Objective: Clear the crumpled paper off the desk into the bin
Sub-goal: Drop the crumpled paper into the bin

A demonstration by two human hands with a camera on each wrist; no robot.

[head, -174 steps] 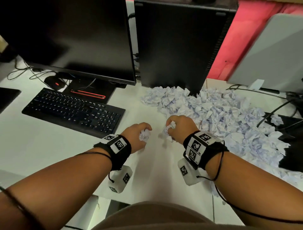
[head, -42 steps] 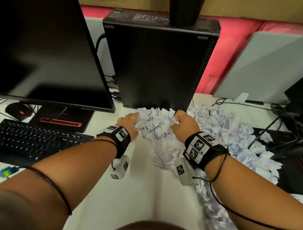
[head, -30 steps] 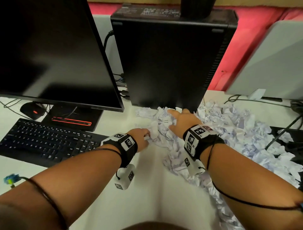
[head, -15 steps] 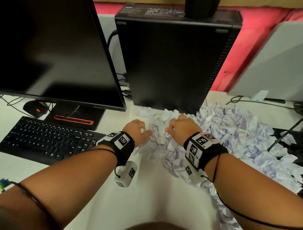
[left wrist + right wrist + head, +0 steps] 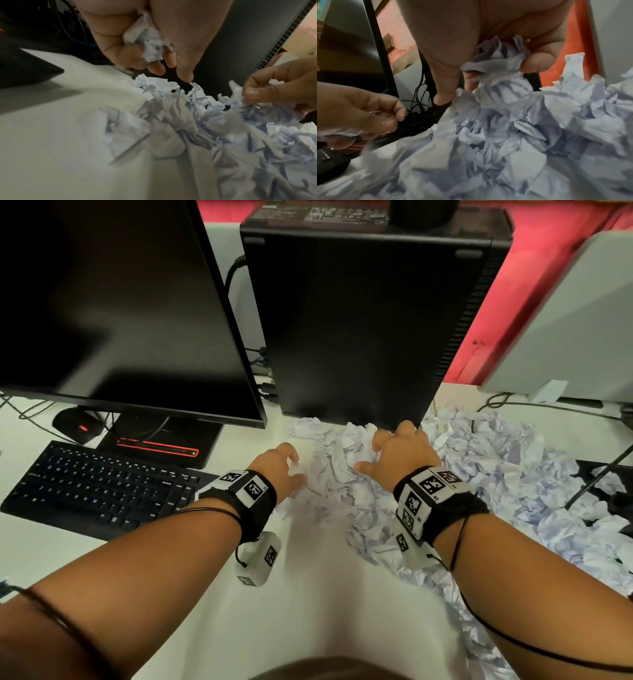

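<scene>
A big heap of crumpled white paper (image 5: 486, 474) covers the white desk (image 5: 308, 611) from the computer tower's foot out to the right. My left hand (image 5: 281, 470) sits at the heap's left edge, its fingers curled round a small paper wad (image 5: 147, 44). My right hand (image 5: 400, 453) reaches into the heap's far side by the tower, gripping a bunch of crumpled paper (image 5: 496, 59) in the palm. More of the heap (image 5: 505, 135) lies under both hands. No bin is in view.
A black monitor (image 5: 113, 302) and its stand rise at the left, with a black keyboard (image 5: 96, 487) and a mouse (image 5: 77, 424) in front. A black computer tower (image 5: 363, 323) stands straight ahead. Cables (image 5: 596, 477) cross the heap at the right.
Both hands have gone from holding wads near the desk front to reaching into the heap by the tower. Over the last half second the right hand moved farther back and closed on paper.
</scene>
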